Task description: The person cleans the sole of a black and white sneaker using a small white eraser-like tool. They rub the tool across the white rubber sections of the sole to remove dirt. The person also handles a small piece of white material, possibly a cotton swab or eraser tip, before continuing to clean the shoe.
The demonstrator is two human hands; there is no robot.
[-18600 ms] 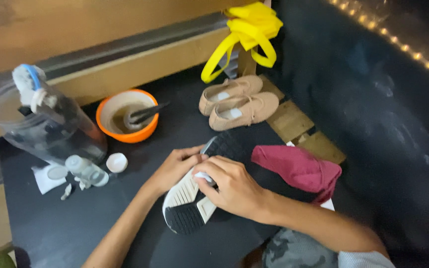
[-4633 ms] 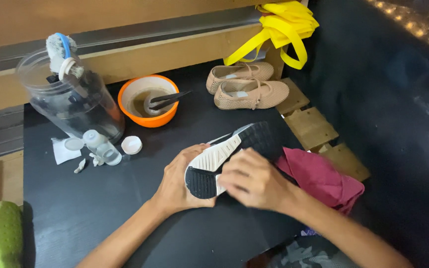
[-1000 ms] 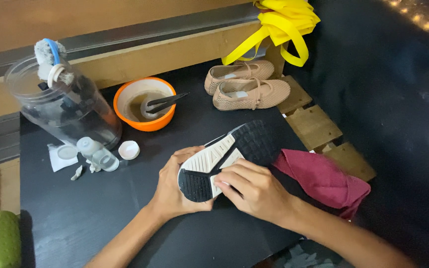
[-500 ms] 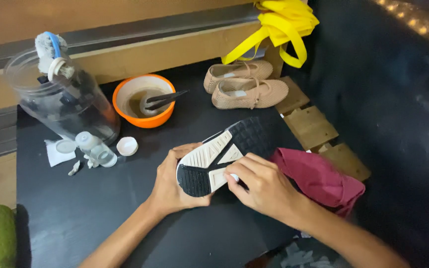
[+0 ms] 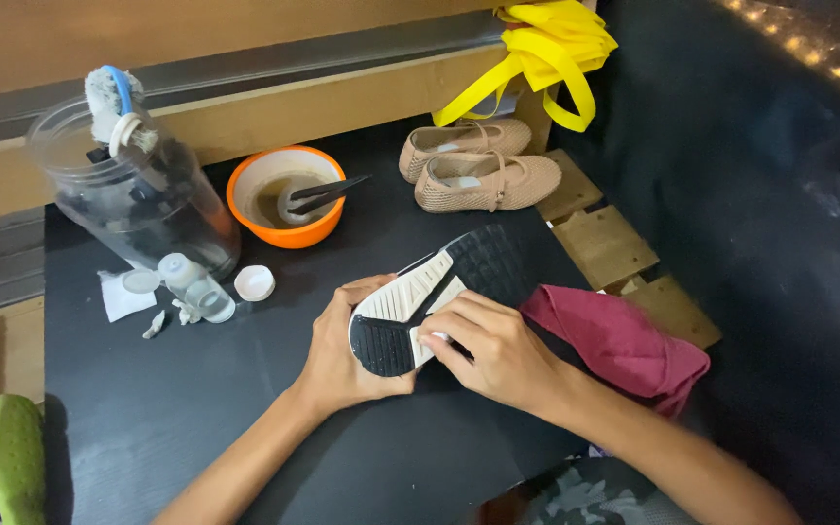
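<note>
Head camera looks down on a black bench (image 5: pixel 196 418) where a sneaker (image 5: pixel 439 297) lies sole up, its white and black tread facing the lens, near the middle of the surface. The left hand (image 5: pixel 342 355) cups the heel end from below and from the side, fingers (image 5: pixel 367 289) curled round the edge of the sole, closed on the shoe. The right hand (image 5: pixel 493 345) rests on top of the sole, its fingers (image 5: pixel 449 326) bent and pinched together over something small and white pressed against the tread; what that is cannot be made out. Just beside the right wrist lies a crumpled dark red cloth (image 5: pixel 624 340), touching the toe end of the shoe. Farther back stands an orange bowl (image 5: pixel 286 194) with murky liquid and a dark tool lying across it. To its left sits a clear plastic jar (image 5: pixel 133 199) holding brushes, with a small bottle (image 5: pixel 194 289) and a white cap (image 5: pixel 254 282) in front of it. A pair of tan mesh flats (image 5: pixel 478 165) rests behind the sneaker, and a yellow bag (image 5: pixel 542 53) hangs above them
</note>
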